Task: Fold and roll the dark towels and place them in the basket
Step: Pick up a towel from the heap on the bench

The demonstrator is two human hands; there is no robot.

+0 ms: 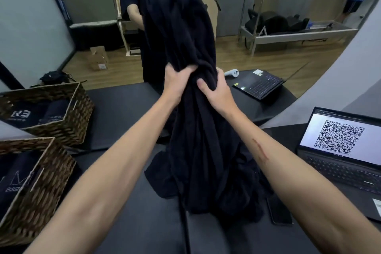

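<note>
Nearest, basket (31, 187) at left, rolled towels inside. Left hand (175, 82) and right hand (214, 90) side by side, both clenched on bunched dark towel (198, 130), long axis upright, tail on tabletop (123, 109).

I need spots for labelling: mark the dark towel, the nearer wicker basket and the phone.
dark towel (198, 140): head view, on the hanging folds below the hands.
nearer wicker basket (41, 198): head view, on its woven right wall.
phone (279, 211): head view, on its dark screen.

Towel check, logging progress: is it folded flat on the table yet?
No, both hands grip the towel bunched and lifted upright.
</note>
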